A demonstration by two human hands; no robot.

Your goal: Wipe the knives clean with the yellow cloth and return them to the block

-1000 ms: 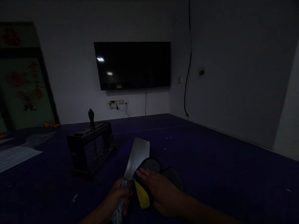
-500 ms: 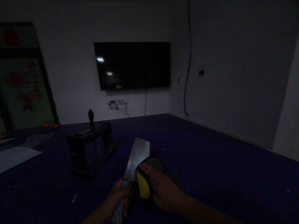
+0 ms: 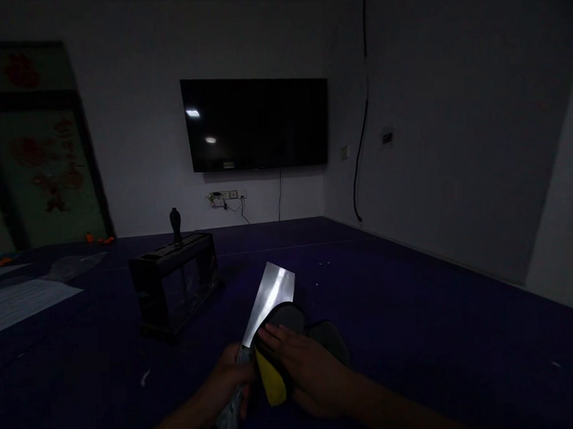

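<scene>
The room is dim. My left hand (image 3: pixel 228 377) is closed round the wrapped handle of a broad cleaver (image 3: pixel 270 292), whose steel blade points up and away. My right hand (image 3: pixel 304 367) grips a yellow and dark sponge pad (image 3: pixel 273 369) and presses it against the lower right side of the blade. A second dark pad (image 3: pixel 331 340) lies on the dark blue floor covering just right of that hand.
A dark knife block (image 3: pixel 175 284) with one black handle (image 3: pixel 175 225) sticking up stands to the left, ahead of the cleaver. Pale sheets (image 3: pixel 17 299) lie at far left. A wall-mounted television (image 3: pixel 255 122) and a hanging cable (image 3: pixel 362 140) are on the far walls.
The cleaver blade has tilted a little to the right and now catches more light. My right hand with the pad has slid slightly along the blade.
</scene>
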